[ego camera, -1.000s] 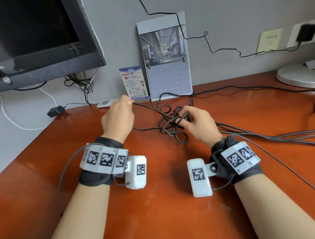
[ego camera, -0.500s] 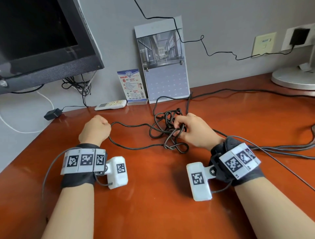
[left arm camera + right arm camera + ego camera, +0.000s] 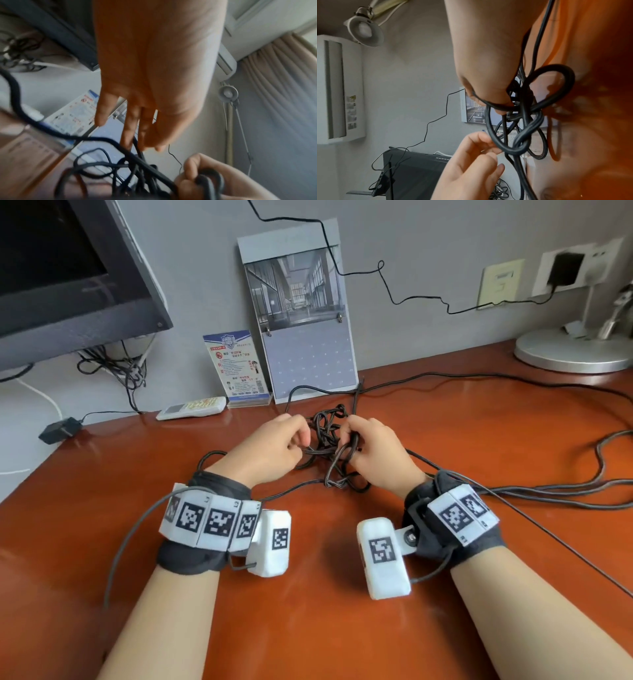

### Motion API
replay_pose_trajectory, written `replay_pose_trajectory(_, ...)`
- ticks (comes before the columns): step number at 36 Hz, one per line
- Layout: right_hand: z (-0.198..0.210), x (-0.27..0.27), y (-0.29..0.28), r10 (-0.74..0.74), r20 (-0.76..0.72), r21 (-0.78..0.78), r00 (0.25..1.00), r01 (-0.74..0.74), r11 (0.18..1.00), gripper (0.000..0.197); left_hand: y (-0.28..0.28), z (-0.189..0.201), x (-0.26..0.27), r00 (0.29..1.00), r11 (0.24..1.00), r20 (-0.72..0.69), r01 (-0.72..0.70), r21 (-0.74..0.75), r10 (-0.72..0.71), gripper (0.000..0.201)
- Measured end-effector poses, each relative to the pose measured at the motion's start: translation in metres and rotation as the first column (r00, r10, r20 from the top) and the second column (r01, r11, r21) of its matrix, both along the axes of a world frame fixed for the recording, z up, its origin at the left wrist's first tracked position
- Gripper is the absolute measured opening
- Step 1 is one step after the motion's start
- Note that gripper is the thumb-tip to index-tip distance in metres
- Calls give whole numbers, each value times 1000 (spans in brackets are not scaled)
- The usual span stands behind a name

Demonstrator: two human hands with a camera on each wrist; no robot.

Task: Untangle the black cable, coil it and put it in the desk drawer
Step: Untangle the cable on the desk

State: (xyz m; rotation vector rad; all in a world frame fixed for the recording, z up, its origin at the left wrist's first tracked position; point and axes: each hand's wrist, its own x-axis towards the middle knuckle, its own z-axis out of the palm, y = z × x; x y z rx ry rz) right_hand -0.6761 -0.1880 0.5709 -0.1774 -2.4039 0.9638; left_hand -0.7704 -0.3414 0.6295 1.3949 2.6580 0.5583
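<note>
Clearly, the right hand [image 3: 373, 453] curls its fingers around the knot of the black cable [image 3: 329, 440] at the desk [image 3: 308, 628] centre, steadying it, while the left hand [image 3: 270, 450] at 9 o'clock pinches one strand, probably to loosen it.

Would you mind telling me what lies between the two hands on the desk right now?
The knotted black cable lies between the left hand and right hand; the head view shows it best, the right hand gripping loops, the left hand at the knot's edge.
</note>
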Motion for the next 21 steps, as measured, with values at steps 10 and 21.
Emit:
replay_pose_trajectory(10,-2,-4,-6,99,-10,-11,995,-99,995,41,-9,-24,-3,1000,991,-29,-6,134,10,21)
replay_pose_trajectory(21,-6,-4,-3,36,28,-64,999,-34,997,41,-4,-42,-4,970,875,114,-245,418,217,26)
